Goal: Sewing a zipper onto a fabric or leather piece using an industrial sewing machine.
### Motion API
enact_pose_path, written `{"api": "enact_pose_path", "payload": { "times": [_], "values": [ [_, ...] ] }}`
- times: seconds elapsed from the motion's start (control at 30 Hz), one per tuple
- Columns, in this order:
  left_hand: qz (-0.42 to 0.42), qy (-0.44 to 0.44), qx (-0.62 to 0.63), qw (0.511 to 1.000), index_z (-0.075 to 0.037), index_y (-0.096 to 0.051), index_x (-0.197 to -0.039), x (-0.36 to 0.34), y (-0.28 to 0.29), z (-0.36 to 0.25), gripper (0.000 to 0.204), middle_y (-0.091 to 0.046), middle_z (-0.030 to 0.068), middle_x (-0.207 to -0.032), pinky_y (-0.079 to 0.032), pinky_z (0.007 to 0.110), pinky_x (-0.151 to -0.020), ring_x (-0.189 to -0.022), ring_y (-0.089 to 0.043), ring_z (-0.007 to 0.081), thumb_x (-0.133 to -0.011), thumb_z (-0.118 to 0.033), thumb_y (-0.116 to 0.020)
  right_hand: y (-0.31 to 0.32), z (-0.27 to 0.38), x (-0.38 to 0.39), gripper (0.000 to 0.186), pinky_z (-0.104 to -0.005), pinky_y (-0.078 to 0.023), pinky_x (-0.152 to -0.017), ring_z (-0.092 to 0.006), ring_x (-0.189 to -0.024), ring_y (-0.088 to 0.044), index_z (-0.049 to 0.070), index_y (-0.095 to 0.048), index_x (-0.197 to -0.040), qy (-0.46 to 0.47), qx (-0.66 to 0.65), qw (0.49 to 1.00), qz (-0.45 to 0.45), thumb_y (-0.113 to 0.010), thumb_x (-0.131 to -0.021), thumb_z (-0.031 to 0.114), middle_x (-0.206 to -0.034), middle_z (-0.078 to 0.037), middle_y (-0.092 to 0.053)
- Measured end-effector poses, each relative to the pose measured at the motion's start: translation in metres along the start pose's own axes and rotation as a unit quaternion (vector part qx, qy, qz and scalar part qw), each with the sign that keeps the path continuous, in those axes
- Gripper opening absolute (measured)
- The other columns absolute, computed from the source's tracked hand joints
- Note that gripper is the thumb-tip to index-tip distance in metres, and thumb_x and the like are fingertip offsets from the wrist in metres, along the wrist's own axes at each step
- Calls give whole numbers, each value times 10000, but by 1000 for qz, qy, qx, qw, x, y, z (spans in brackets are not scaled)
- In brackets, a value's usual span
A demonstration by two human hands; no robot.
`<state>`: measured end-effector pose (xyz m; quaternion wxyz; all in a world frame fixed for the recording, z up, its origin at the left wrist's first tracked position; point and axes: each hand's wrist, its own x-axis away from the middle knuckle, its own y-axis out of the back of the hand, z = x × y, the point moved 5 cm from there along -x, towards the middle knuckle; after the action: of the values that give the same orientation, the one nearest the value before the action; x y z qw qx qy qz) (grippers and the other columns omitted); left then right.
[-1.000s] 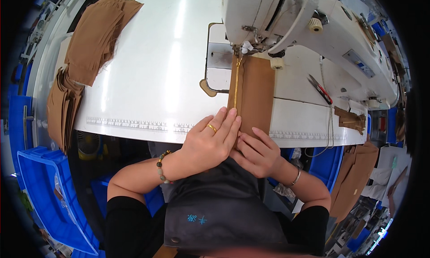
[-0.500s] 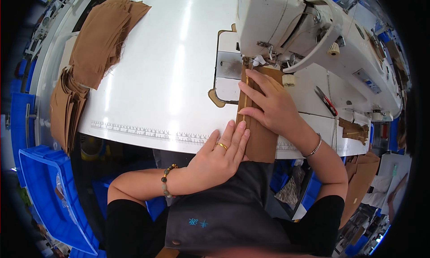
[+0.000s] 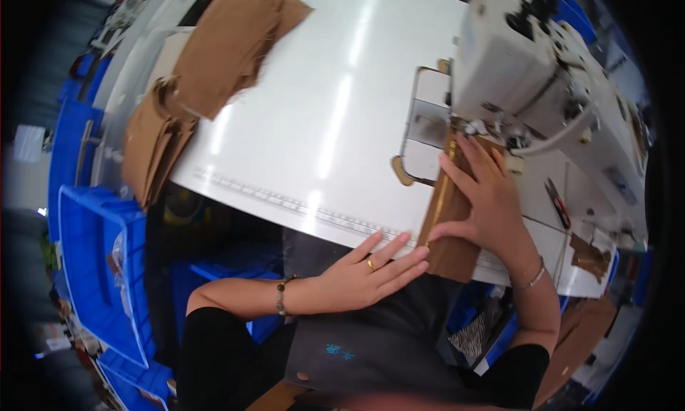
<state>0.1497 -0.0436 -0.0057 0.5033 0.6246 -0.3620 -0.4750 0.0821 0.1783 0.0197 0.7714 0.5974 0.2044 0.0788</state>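
Note:
A brown fabric piece [image 3: 457, 258] with a gold-toothed zipper [image 3: 441, 195] along its left edge runs from under the sewing machine [image 3: 499, 65] down to the table's front edge. My right hand [image 3: 488, 200] lies on it with fingers spread, fingertips close to the presser foot and thumb near the zipper. At the lower end, my left hand [image 3: 364, 277] has its fingers stretched out, the tips touching the zipper edge of the fabric. A ring and a beaded bracelet are on the left hand and wrist. The needle area is blurred.
Stacks of brown fabric pieces [image 3: 227, 51] lie at the table's left. Red-handled snips [image 3: 558, 204] and a small brown piece [image 3: 589, 258] lie right of the machine. A ruler strip [image 3: 285, 200] follows the front edge. Blue bins [image 3: 100, 282] stand lower left.
The whole view has shifted and tilted. My right hand's fingers are spread wider, thumb farther from the fingertips. The left hand has flattened and slid toward the fabric's lower end.

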Motion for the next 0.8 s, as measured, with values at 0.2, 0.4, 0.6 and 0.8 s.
{"api": "enact_pose_path", "payload": {
  "times": [0.2,0.4,0.6,0.8],
  "values": [
    [-100,270,-114,951,-102,-661,-1357,69,56,131,543,-679,79,-1385,-434,490,-1132,-1320,-616,332,-871,-290,-813,1,4,-4,1142,-516,-474,-1071,-418,-1444,-472,95,-628,-1421,-2,-17,1000,5,-827,-514,761,-1554,-239,-478],
    [-170,522,-340,763,-42,-695,-1258,195,138,265,387,-731,169,-1201,-541,461,-935,-1146,-672,384,-1021,-343,-642,1,0,-2,1137,-515,-468,-1079,-422,-1434,-478,83,-633,-1416,-6,-20,1000,2,-823,-518,755,-1543,-240,-489],
    [-119,604,-255,745,-116,-700,-1292,235,128,283,416,-750,187,-1114,-558,497,-841,-998,-715,396,-1051,-429,-567,-1,-1,-3,907,-510,-471,-1070,-428,-1401,-501,72,-659,-1379,7,-21,999,-25,-766,-710,675,-1526,-233,-509],
    [-87,594,-236,764,-106,-711,-1247,235,139,290,419,-759,183,-1016,-561,510,-794,-919,-718,412,-1054,-439,-546,-4,-3,-4,774,-500,-473,-1073,-427,-1370,-520,59,-690,-1332,23,-13,998,-54,-768,-774,590,-1486,-237,-542]
  ]
}}
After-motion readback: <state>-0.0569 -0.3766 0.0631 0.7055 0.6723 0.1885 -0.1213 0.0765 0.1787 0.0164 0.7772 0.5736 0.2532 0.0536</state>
